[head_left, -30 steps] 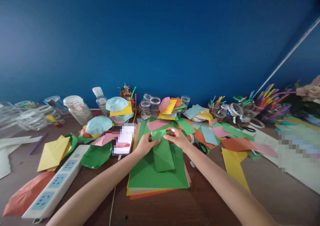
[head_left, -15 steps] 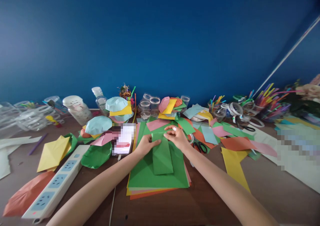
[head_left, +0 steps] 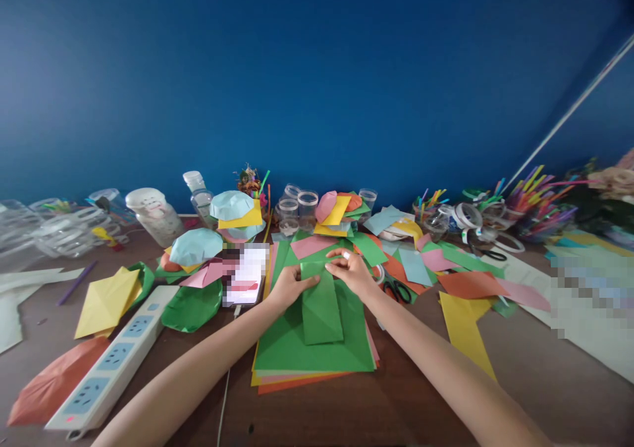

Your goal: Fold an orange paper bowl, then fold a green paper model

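Operator: Left to right, how do I stand?

Watcher: The power strip (head_left: 109,359) and phone (head_left: 250,272) lie to your left. Your left hand (head_left: 291,287) pinches the folded green paper (head_left: 321,318) near its top left, thumb above. That paper lies over the paper stack (head_left: 277,354), mid-desk (head_left: 307,427). Your right hand (head_left: 352,273) has thumb and forefinger at the top right edge; I cannot tell whether those 2 tips grip it.

Operator: What could go wrong?

Watcher: The layers may slide out of line if your left hand slips; green on green makes edges easy to misjudge. Your right hand could knock the scissors (head_left: 396,290) nearby.

Operator: Any writing?

Watcher: Nothing legible: the clear bottle (head_left: 201,201) is blurred, the phone and far-right white sheet (head_left: 607,349) partly pixelated.
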The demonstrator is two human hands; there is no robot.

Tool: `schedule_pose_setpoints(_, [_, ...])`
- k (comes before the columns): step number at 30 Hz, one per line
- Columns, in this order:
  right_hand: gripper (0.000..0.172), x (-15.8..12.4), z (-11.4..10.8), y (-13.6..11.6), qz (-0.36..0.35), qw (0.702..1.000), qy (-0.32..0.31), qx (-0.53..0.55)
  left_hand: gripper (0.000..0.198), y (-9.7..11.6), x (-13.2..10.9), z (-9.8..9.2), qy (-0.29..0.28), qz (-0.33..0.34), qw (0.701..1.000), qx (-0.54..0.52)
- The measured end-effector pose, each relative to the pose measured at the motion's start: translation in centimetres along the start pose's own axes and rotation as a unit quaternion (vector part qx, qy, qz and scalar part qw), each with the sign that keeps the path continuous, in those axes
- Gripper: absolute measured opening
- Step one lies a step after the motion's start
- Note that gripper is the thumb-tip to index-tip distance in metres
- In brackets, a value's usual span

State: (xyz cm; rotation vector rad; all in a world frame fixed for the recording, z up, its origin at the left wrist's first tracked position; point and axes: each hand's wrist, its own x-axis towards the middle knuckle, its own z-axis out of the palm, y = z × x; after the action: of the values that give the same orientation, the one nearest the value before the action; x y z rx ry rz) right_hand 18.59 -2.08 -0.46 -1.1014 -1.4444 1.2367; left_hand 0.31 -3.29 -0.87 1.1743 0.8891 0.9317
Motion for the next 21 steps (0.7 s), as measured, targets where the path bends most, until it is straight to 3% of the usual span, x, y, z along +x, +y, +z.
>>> schedule_pose_setpoints(21, [0.031, -0.06, 0.11, -0.18, 0.016, 1.0, 0.001, 0.025, 0.04, 0.06, -0.09, 0.11, 0.002, -0.002, 1.0, 0.003])
